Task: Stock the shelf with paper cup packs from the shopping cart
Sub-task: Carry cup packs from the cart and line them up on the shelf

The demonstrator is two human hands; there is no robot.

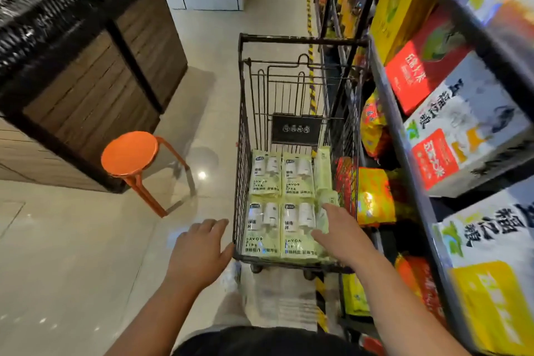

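Risk 1: the packs [265,176] appear film-wrapped and lie flat, edge to edge, in the cart [300,39]. A one-handed pinch could slip or drag a neighbour along.

Risk 2: swinging a pack toward the shelf [404,136] could snag it on the cart's wire side.

My right hand [338,233] is over the near-right pack [297,228], fingers straight and holding nothing; I cannot tell if it touches. My left hand [199,248] is outside the cart, beside its near-left corner, fingers relaxed and empty.

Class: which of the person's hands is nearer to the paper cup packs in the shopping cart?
Right. The right hand is over the paper cup packs inside the shopping cart; the left hand is outside, beside its left wall.
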